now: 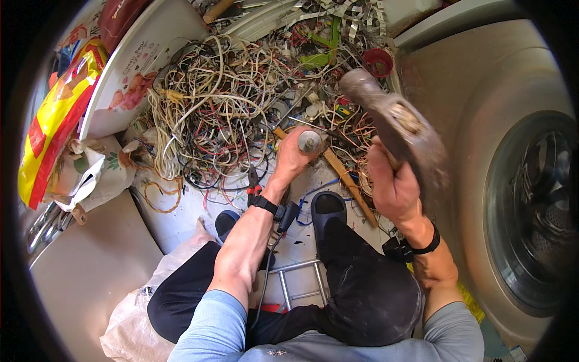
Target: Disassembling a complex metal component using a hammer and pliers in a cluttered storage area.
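My left hand (292,155) is closed around a small grey cylinder with a round metallic end (309,142), its end facing up. Raised on the right is a hammer (403,120), slightly blurred, with my right hand (392,184) wrapped round its handle. The hammer head is above and to the right of the cylinder, apart from it. Below and right of my left hand lies a wooden tool handle (351,190); the tool's other end is partly hidden. Pliers with red grips (253,180) lie beside my left wrist. Beyond both hands spreads a tangled heap of cables (223,102).
A washing machine (470,120) stands close on my right. To the left are a white printed panel (136,72), a yellow and red bag (57,120) and a pale sack (142,323). A red round cup (378,63) sits in the heap. A metal frame (295,283) shows between my legs.
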Demonstrator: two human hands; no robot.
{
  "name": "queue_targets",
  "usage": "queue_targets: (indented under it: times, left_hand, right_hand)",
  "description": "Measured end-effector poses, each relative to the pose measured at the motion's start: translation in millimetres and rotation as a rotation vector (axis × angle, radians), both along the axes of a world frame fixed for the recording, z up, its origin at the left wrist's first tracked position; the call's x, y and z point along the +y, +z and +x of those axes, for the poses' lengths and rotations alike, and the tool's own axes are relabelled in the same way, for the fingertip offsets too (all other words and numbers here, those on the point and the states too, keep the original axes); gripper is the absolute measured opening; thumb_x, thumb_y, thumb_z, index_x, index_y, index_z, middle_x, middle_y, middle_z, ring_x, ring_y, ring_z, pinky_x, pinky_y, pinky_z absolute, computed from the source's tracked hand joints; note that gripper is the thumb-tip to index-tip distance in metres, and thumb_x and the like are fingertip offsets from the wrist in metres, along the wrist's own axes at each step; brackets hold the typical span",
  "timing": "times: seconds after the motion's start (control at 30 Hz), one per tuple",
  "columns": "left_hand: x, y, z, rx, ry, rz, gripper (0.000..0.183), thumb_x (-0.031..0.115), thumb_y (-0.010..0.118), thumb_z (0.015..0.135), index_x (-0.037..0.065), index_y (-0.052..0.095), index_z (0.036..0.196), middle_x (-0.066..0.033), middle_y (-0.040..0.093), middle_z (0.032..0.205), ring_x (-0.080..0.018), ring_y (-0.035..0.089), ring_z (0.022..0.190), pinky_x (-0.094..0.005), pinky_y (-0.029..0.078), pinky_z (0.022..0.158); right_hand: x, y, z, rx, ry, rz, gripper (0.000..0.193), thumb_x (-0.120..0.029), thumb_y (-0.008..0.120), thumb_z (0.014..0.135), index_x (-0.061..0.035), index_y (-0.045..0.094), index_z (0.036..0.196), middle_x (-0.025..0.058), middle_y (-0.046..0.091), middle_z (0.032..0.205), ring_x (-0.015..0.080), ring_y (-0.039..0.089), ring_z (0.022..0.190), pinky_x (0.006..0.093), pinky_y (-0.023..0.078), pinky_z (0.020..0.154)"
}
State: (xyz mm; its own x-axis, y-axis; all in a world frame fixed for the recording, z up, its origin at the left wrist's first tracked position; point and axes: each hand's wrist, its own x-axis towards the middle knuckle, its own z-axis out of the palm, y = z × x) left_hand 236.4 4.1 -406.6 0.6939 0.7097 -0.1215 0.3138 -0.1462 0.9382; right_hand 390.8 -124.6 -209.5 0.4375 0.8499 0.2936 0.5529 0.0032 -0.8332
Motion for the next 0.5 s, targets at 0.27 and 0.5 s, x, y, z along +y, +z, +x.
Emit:
queue_targets:
  times: [0.27, 0.5]
  left_hand:
    - [-14, -6, -3, -0.037, 0.031, 0.005, 0.041, 0.007, 0.087, 0.075, 0.007, 0.07, 0.112, -0.0114, 0.074, 0.106, -0.03, 0.072, 0.099, -0.0373, 0.056, 0.088]
    - [-9, -12, 3, -0.079, 0.012, -0.034, 0.04, 0.007, 0.085, 0.077, 0.006, 0.069, 0.113, -0.0132, 0.074, 0.107, -0.0309, 0.072, 0.098, -0.037, 0.055, 0.088]
  right_hand:
    - [-23, -78, 16, -0.01, 0.037, -0.429, 0.021, -0.011, 0.066, 0.102, 0.0005, 0.067, 0.119, 0.0119, 0.066, 0.082, 0.0153, 0.061, 0.072, 0.037, 0.051, 0.068]
    - [-4, 27, 0, 0.471, -0.065, -0.031, 0.01, -0.008, 0.059, 0.107, 0.001, 0.062, 0.112, -0.0049, 0.054, 0.082, 0.0063, 0.05, 0.072, 0.0233, 0.04, 0.063]
